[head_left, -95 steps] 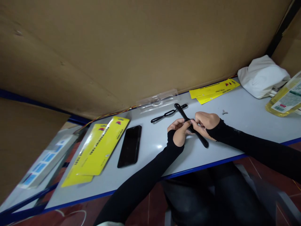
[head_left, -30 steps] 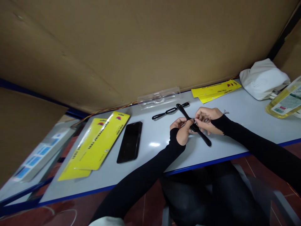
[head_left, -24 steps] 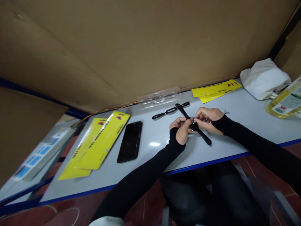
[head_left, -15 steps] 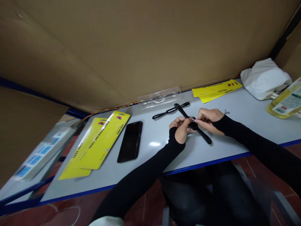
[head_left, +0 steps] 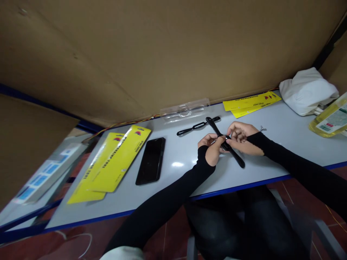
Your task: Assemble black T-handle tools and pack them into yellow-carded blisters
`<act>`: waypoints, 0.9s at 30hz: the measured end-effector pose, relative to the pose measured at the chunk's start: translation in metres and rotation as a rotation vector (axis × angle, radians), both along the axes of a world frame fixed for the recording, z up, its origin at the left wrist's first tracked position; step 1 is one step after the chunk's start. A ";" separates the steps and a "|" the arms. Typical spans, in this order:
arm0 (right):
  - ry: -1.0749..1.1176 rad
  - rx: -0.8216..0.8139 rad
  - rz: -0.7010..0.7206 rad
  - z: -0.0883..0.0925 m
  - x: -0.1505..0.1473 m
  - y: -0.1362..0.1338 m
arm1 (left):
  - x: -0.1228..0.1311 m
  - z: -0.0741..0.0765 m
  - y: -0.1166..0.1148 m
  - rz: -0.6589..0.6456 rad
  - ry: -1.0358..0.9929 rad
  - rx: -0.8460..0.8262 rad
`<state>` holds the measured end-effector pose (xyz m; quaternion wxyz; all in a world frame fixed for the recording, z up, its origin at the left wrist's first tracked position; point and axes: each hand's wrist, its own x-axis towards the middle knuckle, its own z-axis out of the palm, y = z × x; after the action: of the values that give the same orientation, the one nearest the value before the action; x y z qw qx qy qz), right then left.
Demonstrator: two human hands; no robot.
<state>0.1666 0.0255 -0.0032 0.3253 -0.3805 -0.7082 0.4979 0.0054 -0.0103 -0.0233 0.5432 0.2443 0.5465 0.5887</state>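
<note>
A black spokeshave (head_left: 237, 159) lies slantwise between my hands, one handle pointing away and the other toward the table's front edge. My left hand (head_left: 213, 148) is closed around its middle, thumb on top. At the same middle part, the fingertips of my right hand (head_left: 242, 135) are pinched together beside a small shiny spot; what they hold is too small to make out. Just behind lies a second black spokeshave frame (head_left: 199, 126), with a slot in its middle. A small silver wing-shaped piece (head_left: 262, 128) rests beyond my right wrist.
Left of my arm lie a black phone (head_left: 150, 161) and yellow printed cards (head_left: 119, 162). A clear plastic blister (head_left: 184, 111) and more yellow cards (head_left: 249, 103) lie along the cardboard wall (head_left: 168, 54). A white cloth bundle (head_left: 307, 90) and a bottle of yellow liquid (head_left: 329, 119) stand at right.
The view has shifted slightly. My right fingers have moved a little on the spokeshave's middle and curled differently. My left hand keeps its hold.
</note>
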 end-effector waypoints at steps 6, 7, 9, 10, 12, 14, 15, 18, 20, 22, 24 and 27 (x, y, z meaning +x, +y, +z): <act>0.098 -0.239 0.061 0.011 0.000 0.000 | 0.000 0.004 -0.003 -0.039 0.011 0.023; 0.114 -0.267 0.049 0.011 -0.001 0.001 | 0.001 0.005 -0.003 -0.042 0.010 0.024; 0.133 -0.301 0.038 0.011 -0.001 0.002 | 0.001 0.006 -0.004 -0.040 0.003 0.024; 0.132 -0.309 0.034 0.010 -0.002 0.003 | 0.002 0.007 -0.003 -0.035 -0.002 0.021; 0.113 -0.295 0.018 0.007 -0.001 0.004 | 0.002 0.007 -0.003 -0.027 -0.010 0.010; 0.073 -0.225 0.001 0.004 0.000 0.004 | 0.002 0.007 -0.002 -0.022 -0.011 -0.005; 0.047 -0.168 -0.006 0.003 0.001 0.004 | 0.002 0.007 -0.002 -0.022 -0.011 -0.012; -0.039 0.074 -0.009 0.001 0.003 0.003 | 0.000 0.006 -0.002 -0.023 -0.010 -0.031; -0.100 0.275 -0.008 0.001 0.004 0.001 | -0.001 0.006 -0.001 -0.027 -0.009 -0.035; -0.166 0.491 -0.016 0.001 0.003 -0.001 | -0.001 0.007 -0.001 -0.027 -0.006 -0.037; -0.240 0.692 -0.039 -0.002 0.002 -0.004 | -0.002 0.007 -0.001 -0.025 0.000 -0.043; -0.330 0.868 -0.084 -0.008 -0.002 -0.008 | -0.002 0.008 -0.002 -0.016 0.010 -0.045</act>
<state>0.1645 0.0174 -0.0116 0.3574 -0.3116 -0.8773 0.0745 0.0031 -0.0119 -0.0158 0.5504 0.2394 0.5603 0.5707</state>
